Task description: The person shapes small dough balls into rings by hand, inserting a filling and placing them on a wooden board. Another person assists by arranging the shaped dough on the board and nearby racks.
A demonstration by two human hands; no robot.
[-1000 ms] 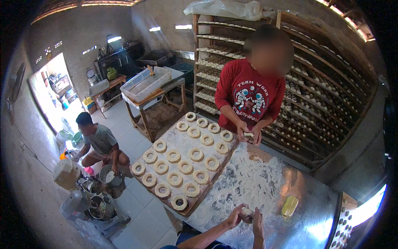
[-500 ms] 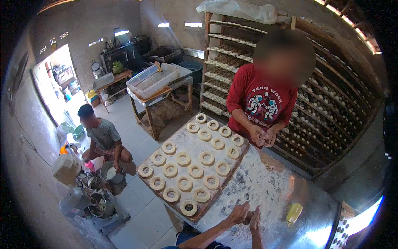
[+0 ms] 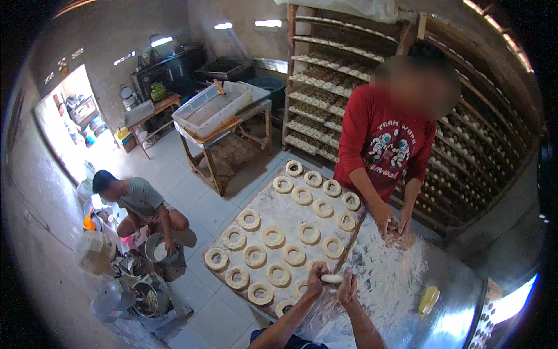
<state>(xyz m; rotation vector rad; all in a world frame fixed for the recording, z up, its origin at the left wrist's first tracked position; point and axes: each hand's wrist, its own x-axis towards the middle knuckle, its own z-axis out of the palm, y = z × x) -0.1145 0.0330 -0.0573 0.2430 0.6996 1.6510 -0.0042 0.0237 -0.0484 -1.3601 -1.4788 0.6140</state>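
A pale, elongated piece of dough [image 3: 332, 278] spans the gap between my two hands, above the board's right edge. My left hand [image 3: 315, 280] is closed around its left end. At the other end my right hand [image 3: 348, 289] grips the dough, its fingers partly hidden. Under and beside my left hand lies a floured board [image 3: 279, 212] set with rows of dough rings [image 3: 279, 267]; my left hand and forearm partly cover the nearest rings. Flour is spread over the metal table [image 3: 372, 262] to the right of my hands.
Across the table a co-worker in a red shirt [image 3: 363, 128] works with both hands low over the flour. A yellow packet [image 3: 429, 299] lies to the right. Behind stands a rack [image 3: 317, 87] of filled trays. Another person [image 3: 145, 198] crouches at left by a bucket and machines.
My hands have moved up and left from the floured table to the board's edge, and the dough now shows between them. The red-shirted co-worker's hands have lowered to the table.
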